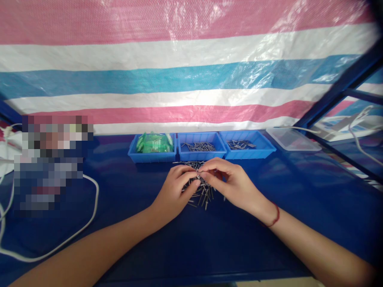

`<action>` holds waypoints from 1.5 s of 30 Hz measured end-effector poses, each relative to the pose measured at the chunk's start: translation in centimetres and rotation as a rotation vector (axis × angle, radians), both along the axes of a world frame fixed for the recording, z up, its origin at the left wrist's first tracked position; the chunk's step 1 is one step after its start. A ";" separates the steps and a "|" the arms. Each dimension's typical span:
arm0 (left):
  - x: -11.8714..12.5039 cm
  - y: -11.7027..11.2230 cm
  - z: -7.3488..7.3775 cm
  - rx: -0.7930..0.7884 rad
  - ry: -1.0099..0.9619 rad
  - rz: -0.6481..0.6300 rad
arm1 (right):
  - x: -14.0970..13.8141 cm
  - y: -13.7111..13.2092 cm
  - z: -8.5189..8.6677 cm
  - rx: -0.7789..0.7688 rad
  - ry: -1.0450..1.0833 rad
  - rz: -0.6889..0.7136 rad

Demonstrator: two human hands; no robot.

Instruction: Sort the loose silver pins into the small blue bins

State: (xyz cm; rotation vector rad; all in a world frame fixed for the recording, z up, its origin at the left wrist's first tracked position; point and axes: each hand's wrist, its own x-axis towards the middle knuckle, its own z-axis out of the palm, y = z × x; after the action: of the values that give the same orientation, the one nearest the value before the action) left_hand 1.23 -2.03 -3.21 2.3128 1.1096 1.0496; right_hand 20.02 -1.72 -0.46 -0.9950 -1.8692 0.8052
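A loose pile of blind rivets (205,194), thin silver pins with thicker heads, lies on the blue table. My left hand (175,187) is over the pile's left side, its thumb and index finger closed at a small shiny rivet end (198,176). From the right, my right hand (231,181) meets it there, thumb and fingertips pinched at the same small piece. Fingers cover most of that piece. Behind the pile stand three blue bins: the middle bin (202,156) and the right bin (254,152) hold rivets, while the left bin (152,158) contains green plastic packets (154,142).
A clear plastic lid (295,139) lies right of the bins. White cable (96,199) loops over the table's left side, near a blurred-out patch. A striped plastic sheet (191,79) hangs behind, and a dark blue metal frame (338,93) rises at right.
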 end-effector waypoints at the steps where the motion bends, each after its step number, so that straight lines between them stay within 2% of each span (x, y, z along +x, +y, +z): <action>1: 0.0 0.0 0.0 -0.002 -0.010 -0.004 | -0.1 -0.1 0.0 -0.003 0.003 0.003; 14: -0.1 0.2 0.1 -0.029 -0.062 -0.008 | -0.2 -0.3 0.0 0.095 -0.005 0.035; 21: -0.1 0.0 0.3 -0.077 -0.116 0.058 | 0.2 -0.1 0.0 0.099 -0.019 0.005; 36: -0.1 -0.1 0.6 -0.044 -0.137 0.073 | 0.2 0.2 0.1 0.207 -0.177 0.030; 38: -0.1 -0.1 0.7 -0.015 -0.091 0.065 | 0.5 0.7 0.2 0.252 -0.182 -0.024; 40: 0.0 -0.3 0.8 0.027 -0.021 0.031 | 1.5 1.6 0.2 0.320 -0.200 -0.145; 45: 0.2 -1.0 0.7 0.128 0.210 -0.108 | 6.0 4.8 -0.1 0.429 -0.399 -0.596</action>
State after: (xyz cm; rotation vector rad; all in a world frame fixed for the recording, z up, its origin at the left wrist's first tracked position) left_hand 1.46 -3.07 -2.47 2.6021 1.0042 0.8765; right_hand 25.98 3.09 -0.53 -1.3883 -1.7983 -0.1532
